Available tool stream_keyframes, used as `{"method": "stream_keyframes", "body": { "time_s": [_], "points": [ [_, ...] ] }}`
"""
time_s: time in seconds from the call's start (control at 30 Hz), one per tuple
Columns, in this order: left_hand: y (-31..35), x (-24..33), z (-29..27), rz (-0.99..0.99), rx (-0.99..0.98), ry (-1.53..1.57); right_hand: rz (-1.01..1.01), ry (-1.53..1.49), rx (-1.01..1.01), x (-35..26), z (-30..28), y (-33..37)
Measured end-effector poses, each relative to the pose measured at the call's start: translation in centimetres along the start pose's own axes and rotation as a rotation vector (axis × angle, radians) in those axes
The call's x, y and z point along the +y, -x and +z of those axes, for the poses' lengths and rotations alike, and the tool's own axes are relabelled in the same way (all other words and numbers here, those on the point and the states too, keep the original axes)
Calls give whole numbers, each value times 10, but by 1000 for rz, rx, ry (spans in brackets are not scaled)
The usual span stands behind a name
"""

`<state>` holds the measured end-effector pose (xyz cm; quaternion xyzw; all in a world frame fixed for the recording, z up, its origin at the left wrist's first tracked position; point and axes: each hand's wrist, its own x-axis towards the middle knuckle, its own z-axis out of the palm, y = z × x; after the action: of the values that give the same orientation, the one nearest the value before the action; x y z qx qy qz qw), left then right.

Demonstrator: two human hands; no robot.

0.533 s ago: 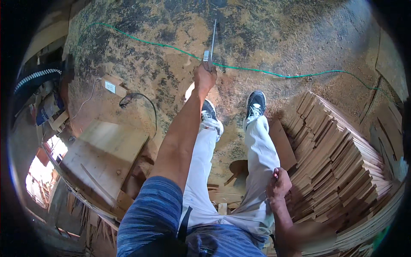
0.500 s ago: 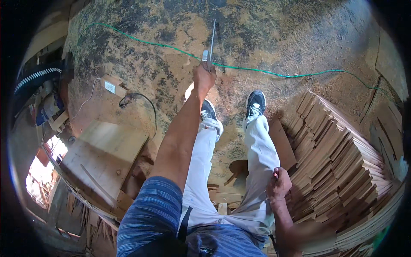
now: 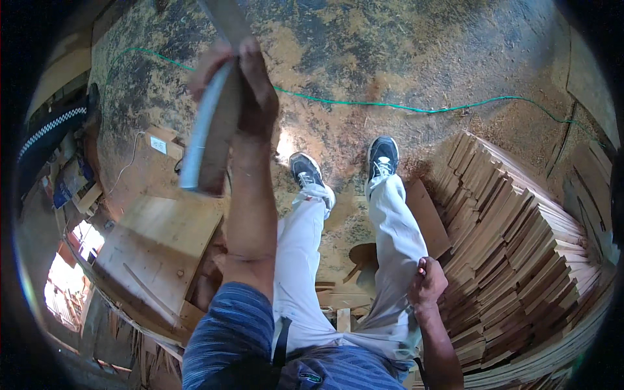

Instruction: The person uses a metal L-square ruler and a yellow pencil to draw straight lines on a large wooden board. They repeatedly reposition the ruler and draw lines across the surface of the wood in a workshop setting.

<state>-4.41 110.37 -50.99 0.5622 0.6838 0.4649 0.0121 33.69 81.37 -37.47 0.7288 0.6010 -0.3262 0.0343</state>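
My left hand (image 3: 257, 91) is raised ahead and to the left, its fingers closed around a long flat piece (image 3: 218, 140). One end of this piece points toward me and the other reaches past the top edge. It has a grey-brown face and a pale bluish edge; motion blurs it, and I cannot make out its material. Beside my right thigh, my right hand (image 3: 429, 281) is curled closed. What it holds, if anything, is hidden by the fingers.
Stacked thin wooden boards (image 3: 500, 240) stand at my right. A wooden panel (image 3: 156, 244) lies at my left, with a small labelled box (image 3: 166, 143) beyond it. A green cord (image 3: 390, 106) crosses the dusty floor ahead of my shoes (image 3: 383, 155).
My left hand has swung left and up toward the camera. The piece in it has turned from edge-on to showing its broad face. My right hand stays beside my thigh.
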Motion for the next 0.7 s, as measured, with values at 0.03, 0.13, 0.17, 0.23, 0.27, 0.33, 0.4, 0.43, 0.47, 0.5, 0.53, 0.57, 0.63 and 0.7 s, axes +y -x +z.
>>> {"method": "stream_keyframes", "body": {
  "time_s": [0.03,0.13,0.17,0.23,0.27,0.33,0.4,0.43,0.47,0.5,0.53,0.57,0.63,0.7],
  "points": [
    [17,-8,6,-48,-72,-13,1,17,-2,0,-1,-1],
    [133,-71,25,-442,-479,-235,-28,8,5,-3,-2,-5],
    [170,-93,27,-551,-644,-330,-26,-3,-6,-6,-5,2],
    [195,-115,32,-485,-738,-403,-47,-11,16,-2,-1,-6],
    [196,-111,27,-367,-764,-439,-46,-3,10,-6,-1,-5],
    [208,-90,-2,-460,-710,-315,-39,19,-7,-11,0,-4],
    [145,-51,4,-768,-425,42,-24,-11,7,-5,15,-10],
    [138,-46,-8,-980,-374,264,-32,-21,-14,-8,9,-7],
    [133,-39,-24,-1147,-262,524,-39,-35,-26,-13,6,-4],
    [130,-29,-40,-1295,-137,794,-15,-6,-47,-9,9,5],
    [121,-19,-61,-1414,3,1069,-25,-4,-69,-10,12,6],
    [99,20,-86,-1296,-23,1244,-7,-1,-84,-10,15,11],
    [73,74,-137,-1376,90,1341,-65,15,-138,-10,16,21],
    [56,107,-190,-1225,-1,1527,-170,18,-194,-26,16,29]
  ]
}}
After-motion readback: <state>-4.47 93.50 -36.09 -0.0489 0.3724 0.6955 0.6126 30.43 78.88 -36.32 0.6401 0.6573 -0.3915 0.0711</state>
